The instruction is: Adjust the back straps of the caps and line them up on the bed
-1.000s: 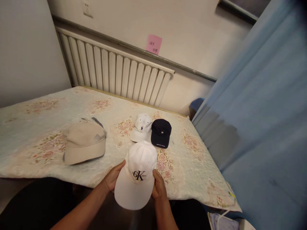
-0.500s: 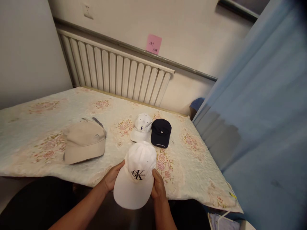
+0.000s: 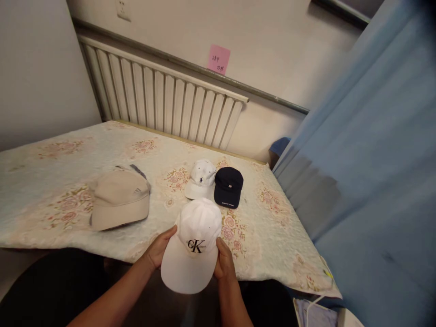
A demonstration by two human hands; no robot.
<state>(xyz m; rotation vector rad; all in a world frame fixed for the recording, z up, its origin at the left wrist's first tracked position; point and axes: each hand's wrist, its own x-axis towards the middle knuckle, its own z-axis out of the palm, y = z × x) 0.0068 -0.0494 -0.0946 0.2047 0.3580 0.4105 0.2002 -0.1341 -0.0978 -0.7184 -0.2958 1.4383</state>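
Inspecting the white cap (image 3: 195, 254), I judge it light and soft, best held as now: left hand (image 3: 158, 250) clasping nine o'clock, right hand (image 3: 223, 265) three.

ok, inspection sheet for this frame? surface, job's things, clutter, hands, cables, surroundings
Surface: floral quilted cover, lying flat.
Job's things: white CK cap, held at the cover's near edge, brim toward the person.
Clutter: beige cap at left; small white cap and navy cap side by side behind the CK cap.
Hands: left hand and right hand grip the CK cap's two sides, fingers under the brim.
Cables: what looks like a thin white cord at lower right, ends out of view.
Surroundings: radiator, pink note and socket on the wall, blue curtain at right.
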